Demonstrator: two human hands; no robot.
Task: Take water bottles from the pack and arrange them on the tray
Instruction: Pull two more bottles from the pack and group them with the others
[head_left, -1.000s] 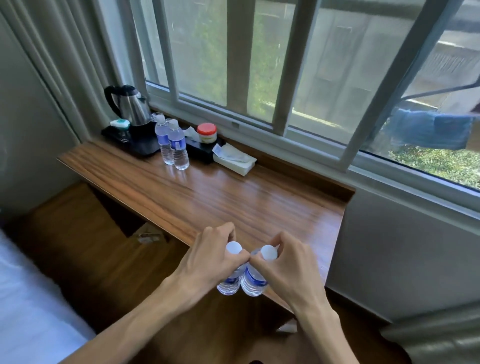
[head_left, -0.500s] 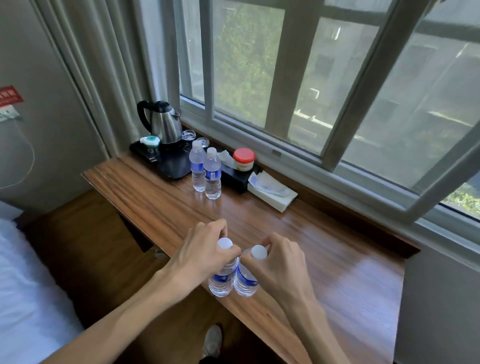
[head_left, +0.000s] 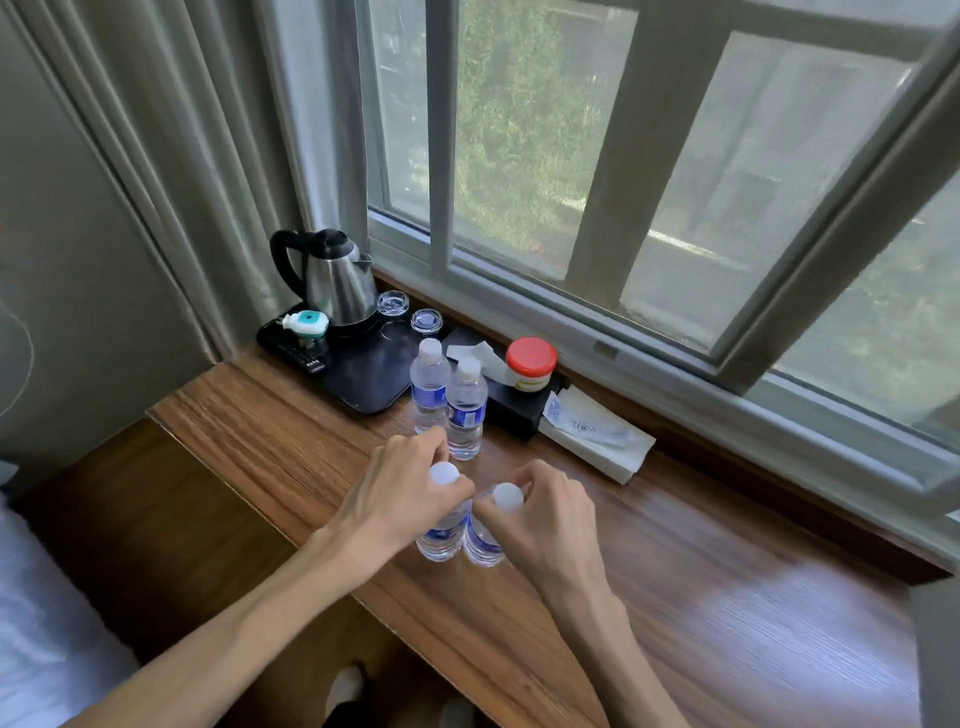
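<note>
Two water bottles (head_left: 461, 538) hang side by side above the wooden desk (head_left: 675, 613). The left hand (head_left: 402, 501) squeezes one neck and the right hand (head_left: 540, 519) squeezes the other. This looks like the carrying step. Next they must go toward 11 o'clock onto the black tray (head_left: 374, 376), maybe beside the two standing bottles (head_left: 448, 402).

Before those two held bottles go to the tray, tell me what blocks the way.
Two standing bottles sit on the desk at the black tray's near edge, between it and the held bottles in the left hand and right hand.
</note>
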